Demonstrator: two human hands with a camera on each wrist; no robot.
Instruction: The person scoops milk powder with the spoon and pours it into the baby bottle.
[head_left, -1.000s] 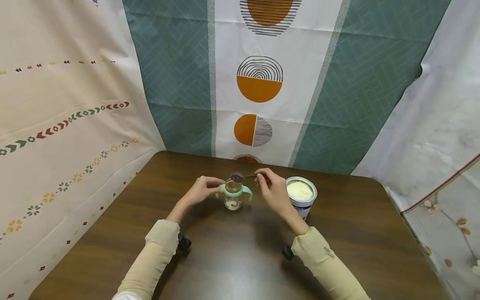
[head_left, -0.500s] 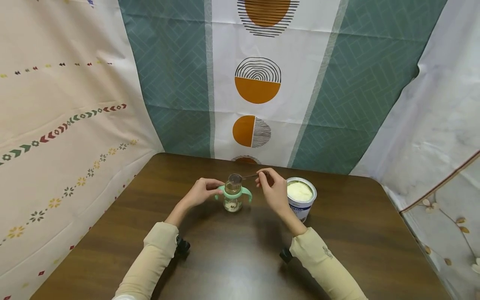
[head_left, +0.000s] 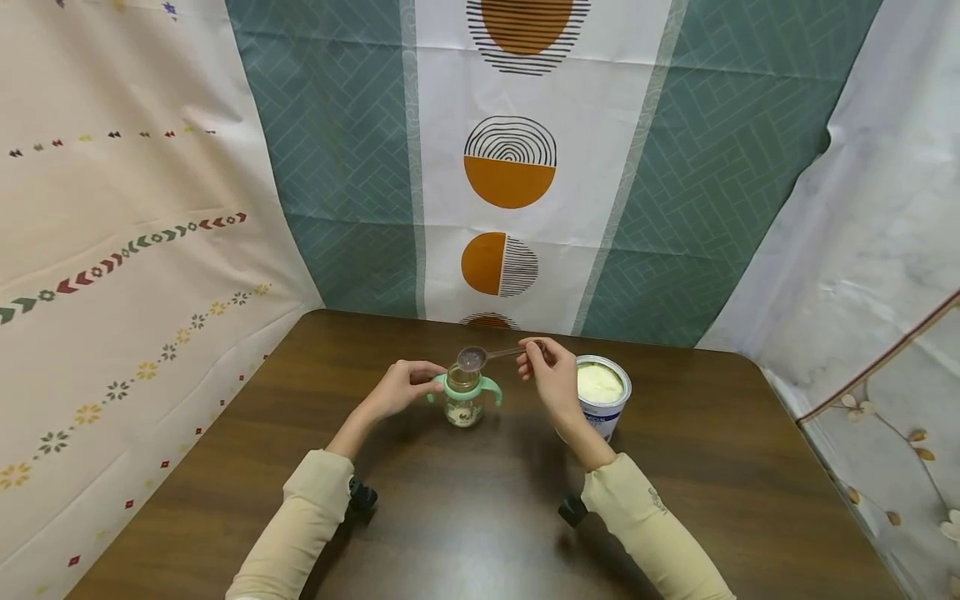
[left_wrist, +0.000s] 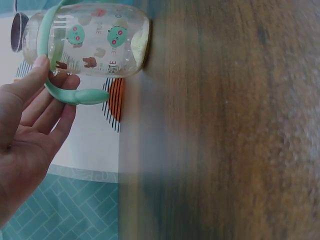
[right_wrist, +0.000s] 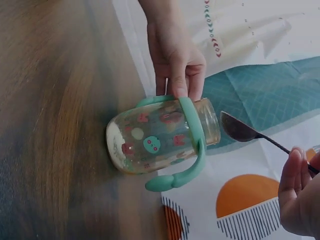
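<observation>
A clear baby bottle (head_left: 462, 412) with a mint-green two-handled collar stands uncapped on the table. Pale powder (right_wrist: 116, 145) covers its bottom. My left hand (head_left: 396, 390) pinches the collar's left handle; in the left wrist view the thumb (left_wrist: 37, 72) presses on the green ring with the fingers behind it. My right hand (head_left: 553, 379) grips the thin handle of a brown, see-through scoop spoon (head_left: 472, 359). The spoon's bowl (right_wrist: 240, 129) is right at the bottle's mouth, tilted in the right wrist view. No heap of powder shows in the bowl.
To the right of the bottle, partly behind my right forearm, stands an open can (head_left: 603, 415) of pale powder (head_left: 597, 383). The brown wooden table (head_left: 465, 517) ends at hanging patterned cloths (head_left: 510, 179) at the back and sides.
The spoon has turned slightly over the bottle, so more of its bowl and handle shows. The right hand's fingers have shifted a little. The left hand keeps its hold on the bottle.
</observation>
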